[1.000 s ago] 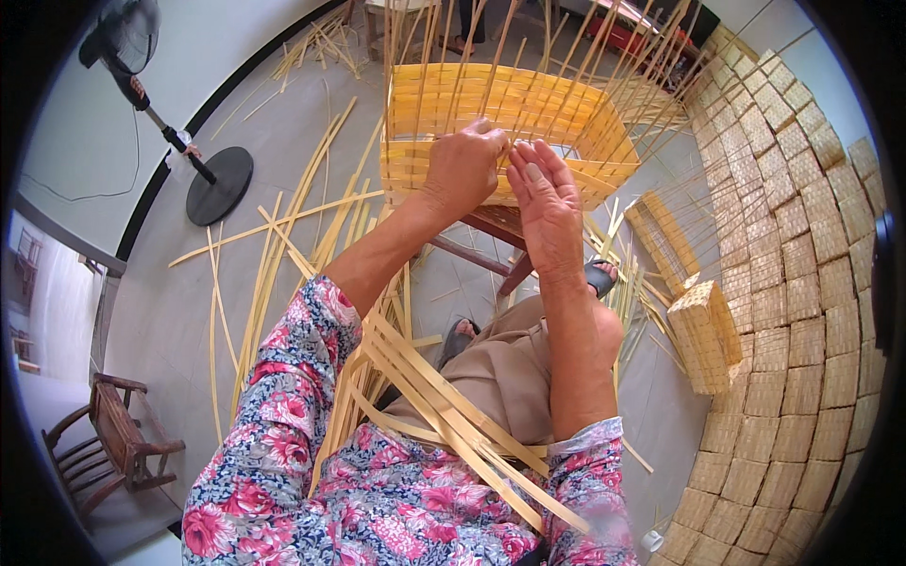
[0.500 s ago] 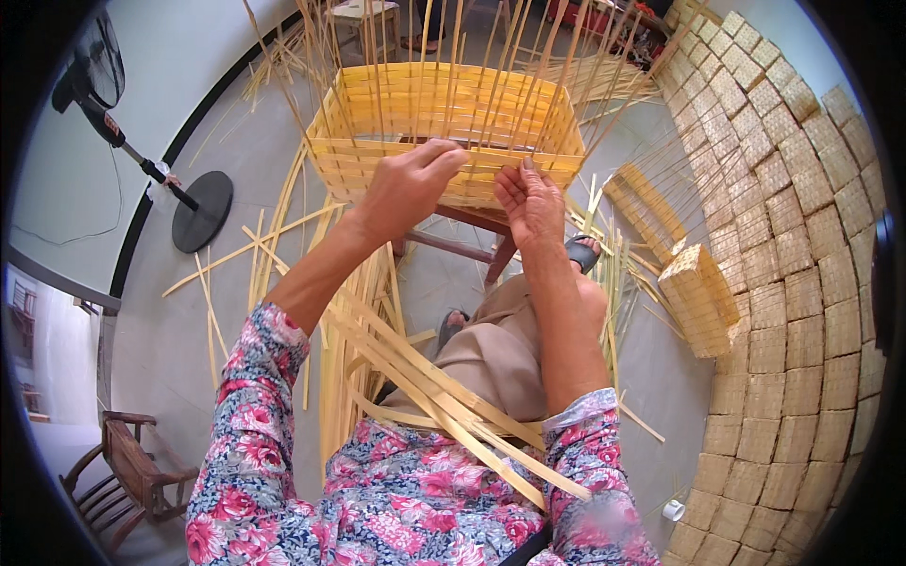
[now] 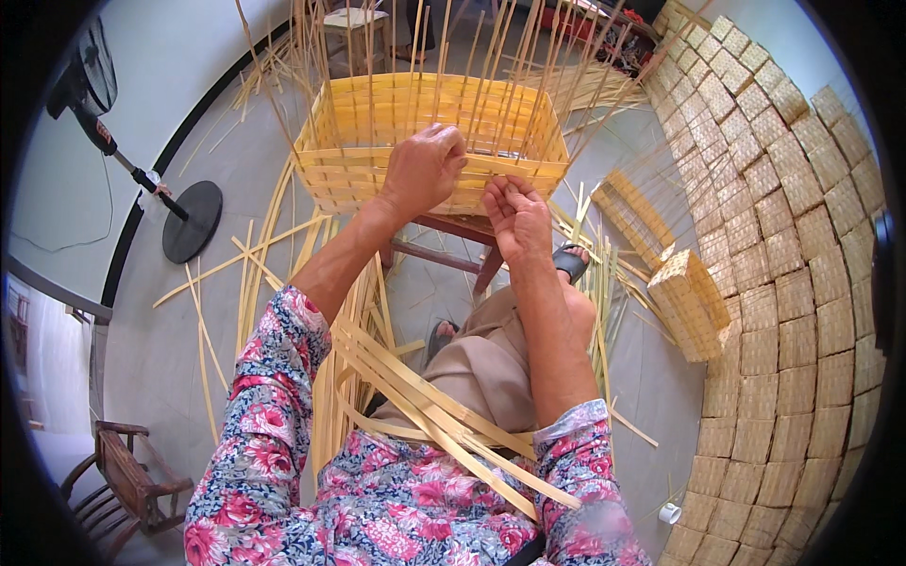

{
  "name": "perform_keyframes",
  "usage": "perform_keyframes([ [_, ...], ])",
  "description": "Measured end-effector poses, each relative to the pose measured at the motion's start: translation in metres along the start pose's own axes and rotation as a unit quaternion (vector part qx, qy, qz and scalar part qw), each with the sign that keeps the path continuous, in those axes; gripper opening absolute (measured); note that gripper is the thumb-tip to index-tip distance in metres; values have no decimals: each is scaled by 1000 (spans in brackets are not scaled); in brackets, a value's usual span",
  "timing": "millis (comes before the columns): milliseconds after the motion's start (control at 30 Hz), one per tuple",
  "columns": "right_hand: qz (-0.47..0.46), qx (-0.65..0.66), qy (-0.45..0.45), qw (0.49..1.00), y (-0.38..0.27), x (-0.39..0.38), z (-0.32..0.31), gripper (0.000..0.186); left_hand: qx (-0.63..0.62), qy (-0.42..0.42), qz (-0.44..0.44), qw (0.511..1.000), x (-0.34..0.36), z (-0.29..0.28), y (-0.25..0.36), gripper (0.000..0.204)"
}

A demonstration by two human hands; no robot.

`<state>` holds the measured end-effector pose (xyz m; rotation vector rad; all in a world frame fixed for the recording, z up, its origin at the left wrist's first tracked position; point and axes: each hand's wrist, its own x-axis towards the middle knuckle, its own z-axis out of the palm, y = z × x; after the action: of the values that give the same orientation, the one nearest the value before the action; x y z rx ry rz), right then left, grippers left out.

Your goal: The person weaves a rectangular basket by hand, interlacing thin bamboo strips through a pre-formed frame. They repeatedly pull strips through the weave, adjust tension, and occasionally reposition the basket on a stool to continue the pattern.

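Note:
A half-woven yellow bamboo basket [image 3: 342, 181], long and rectangular, rests on a reddish-brown wooden stool [image 3: 451, 224]. Tall thin stakes [image 3: 503, 80] rise from its walls. My left hand [image 3: 425, 170] is closed at the top of the near wall, its fingertips pinching the pale bamboo strip [image 3: 502, 162] that runs along the rim. Just right of it and lower, my right hand [image 3: 521, 219] faces palm up against the same wall. Its fingers are curled in with the thumb against them; whatever lies between the tips is too small to tell. Loose bamboo strips [image 3: 425, 401] lie across my lap.
Bamboo strips [image 3: 247, 274] litter the floor around the stool. A black standing fan [image 3: 192, 222] is at left, a wooden chair [image 3: 132, 481] at lower left. On the right, woven baskets [image 3: 755, 349] are stacked like a wall, with another staked basket [image 3: 689, 302] before them.
My right hand has dropped a little from the rim and its fingers have drawn together. My left hand has shifted slightly, staying at the rim. The whole view has moved slightly.

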<state>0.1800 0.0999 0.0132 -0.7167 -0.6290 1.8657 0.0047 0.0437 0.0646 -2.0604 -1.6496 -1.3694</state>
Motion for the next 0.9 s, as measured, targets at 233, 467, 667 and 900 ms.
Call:
perform_keyframes([
  [233,6,138,-158,978,-6,6,6,30,-232,-96,-100,963,-2,-16,-17,13],
  [467,-125,-197,-241,942,-21,-13,37,35,-243,-108,-77,961,-2,-17,-18,11],
  [667,-195,-265,-255,909,-17,-8,34,21,-321,-99,-116,935,-3,-14,-20,11],
  [900,-162,-116,-175,964,-1,-2,28,15,-341,-86,-156,923,-1,-3,-23,9],
])
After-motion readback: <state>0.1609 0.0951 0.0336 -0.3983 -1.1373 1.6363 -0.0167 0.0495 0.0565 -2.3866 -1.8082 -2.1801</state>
